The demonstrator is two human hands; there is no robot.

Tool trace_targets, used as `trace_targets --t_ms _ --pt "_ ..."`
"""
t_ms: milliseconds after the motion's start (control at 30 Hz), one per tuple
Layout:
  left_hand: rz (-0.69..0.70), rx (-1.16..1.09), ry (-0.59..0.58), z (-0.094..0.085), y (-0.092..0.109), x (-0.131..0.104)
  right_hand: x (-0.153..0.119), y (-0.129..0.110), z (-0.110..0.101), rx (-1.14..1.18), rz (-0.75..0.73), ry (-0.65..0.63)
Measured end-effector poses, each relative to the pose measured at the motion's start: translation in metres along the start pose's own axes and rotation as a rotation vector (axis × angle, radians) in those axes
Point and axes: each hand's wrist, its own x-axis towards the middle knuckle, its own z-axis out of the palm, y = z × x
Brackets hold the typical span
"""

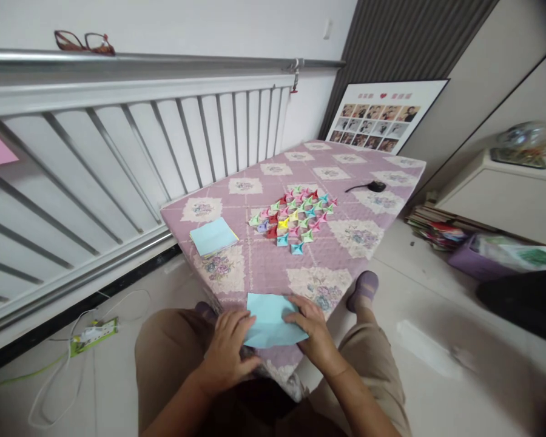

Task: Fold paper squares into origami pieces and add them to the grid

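A light blue sheet of paper (273,325) with a faint crease across it lies at the near end of the table, close to my lap. My left hand (230,346) rests at its left edge, fingertips on the paper and thumb spread apart below. At the right edge, my right hand (312,325) pinches the sheet, its thumb on top and some fingers hidden. Farther off is a stack of square paper (215,236), light blue on top. Several small folded paper pieces (295,215) in red, pink, green, yellow and blue stand grouped mid-table.
A purple flowered cloth covers the table (266,276). A white radiator (209,133) runs along its left side, with eyeglasses (84,42) on the pipe above. A black object with a cord (375,186) lies at the right. A power strip (94,335) sits on the floor.
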Motion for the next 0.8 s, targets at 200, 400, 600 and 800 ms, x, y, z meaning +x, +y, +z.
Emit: trace_targets --t_ms 200,400,600,800 --pt "-0.133 -0.038 -0.028 0.018 -0.021 0.017 0.002 -0.002 -0.006 0.015 0.007 -0.024" --pt "-0.257 -0.027 -0.022 0.021 -0.011 0.02 -0.011 -0.001 -0.016 -0.02 0.139 -0.034" --pt "-0.444 0.103 -0.062 0.016 -0.012 0.025 -0.013 -0.002 -0.005 -0.1 0.366 0.001" --pt "-0.275 0.222 0.139 0.012 0.006 0.033 0.0 -0.009 0.001 -0.196 0.471 0.013"
